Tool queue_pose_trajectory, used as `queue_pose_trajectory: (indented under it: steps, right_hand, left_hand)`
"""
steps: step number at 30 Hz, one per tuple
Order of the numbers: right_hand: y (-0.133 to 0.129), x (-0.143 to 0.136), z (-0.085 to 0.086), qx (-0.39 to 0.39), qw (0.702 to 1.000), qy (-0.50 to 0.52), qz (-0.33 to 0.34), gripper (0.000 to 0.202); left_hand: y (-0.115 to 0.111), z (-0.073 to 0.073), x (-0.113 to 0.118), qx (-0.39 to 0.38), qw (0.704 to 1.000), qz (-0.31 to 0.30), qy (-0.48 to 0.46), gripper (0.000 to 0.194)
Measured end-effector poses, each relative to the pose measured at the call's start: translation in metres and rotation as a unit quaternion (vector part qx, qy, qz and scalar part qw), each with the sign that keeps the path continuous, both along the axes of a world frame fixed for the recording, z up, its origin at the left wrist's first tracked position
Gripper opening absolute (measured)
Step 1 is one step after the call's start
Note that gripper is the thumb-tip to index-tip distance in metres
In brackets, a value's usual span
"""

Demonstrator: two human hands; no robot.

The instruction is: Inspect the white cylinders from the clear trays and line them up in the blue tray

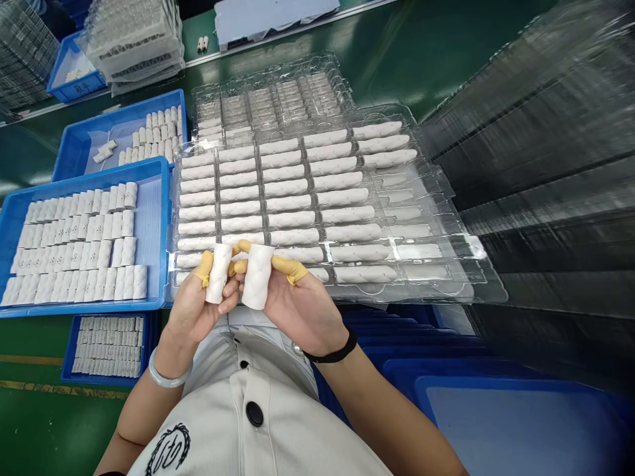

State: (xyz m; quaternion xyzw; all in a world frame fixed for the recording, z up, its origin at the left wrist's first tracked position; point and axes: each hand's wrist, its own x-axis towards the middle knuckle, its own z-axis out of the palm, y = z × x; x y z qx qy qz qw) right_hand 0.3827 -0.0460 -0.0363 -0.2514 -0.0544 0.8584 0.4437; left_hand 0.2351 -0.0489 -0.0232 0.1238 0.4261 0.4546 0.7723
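My left hand [198,297] pinches a small white wavy-sided piece [217,272] upright between thumb and fingers. A second white wavy-sided piece [257,277], seen broader, is held upright in my right hand [300,304]. Yellow finger covers sit on both thumbs and some fingertips. The two pieces are side by side, slightly apart, in front of my waist. Just beyond them lies a clear plastic tray [446,218] with rows of similar white pieces lying in its compartments. The right column of that tray holds white pieces only in its far slots.
To the left, a blue bin [166,231] holds rows of white pieces, with another blue bin [62,155] behind it. A lower blue crate [67,360] holds more. Stacked clear trays [133,39] stand at the back left; tall dark stacks [546,152] rise on the right.
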Motion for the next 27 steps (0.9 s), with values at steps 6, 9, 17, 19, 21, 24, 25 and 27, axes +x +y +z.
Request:
queue_pose_trajectory:
  steps: [6,9,17,19,21,24,25,27]
  right_hand:
    - [-0.0018,0.0001,-0.0044,0.044,0.999,-0.018,-0.01,0.025]
    - [-0.0035,0.0006,-0.0064,0.065,0.998,-0.025,0.001,0.026]
    - [-0.0016,0.0028,0.0003,0.026,0.999,-0.034,-0.003,0.045]
    - [-0.0006,0.0044,0.0017,0.019,0.999,-0.033,-0.002,0.044]
    - [0.0001,0.0055,0.002,0.027,0.999,-0.026,0.01,0.043]
    - [0.0013,0.0054,0.0008,0.042,0.999,-0.015,0.019,0.042]
    - [0.0017,0.0052,0.0001,0.044,0.999,-0.013,0.02,0.042]
    - [0.0024,0.0049,-0.0017,0.046,0.999,-0.012,0.02,0.042]
  left_hand:
    - [-0.0028,-0.0036,0.0006,0.035,0.996,0.025,0.084,0.026]
    - [-0.0034,-0.0039,-0.001,0.054,0.996,0.004,0.071,0.034]
    - [0.0,-0.005,-0.0016,0.024,0.998,0.022,0.053,0.037]
    - [0.002,-0.0049,-0.001,0.006,0.997,0.048,0.052,0.034]
    - [0.0036,-0.0038,-0.0002,-0.014,0.996,0.067,0.05,0.034]
    - [0.0049,-0.0004,0.0013,-0.036,0.994,0.088,0.051,0.038]
    - [0.0051,0.0009,0.0017,-0.041,0.994,0.09,0.051,0.04]
    - [0.0053,0.0025,0.0021,-0.048,0.994,0.085,0.052,0.045]
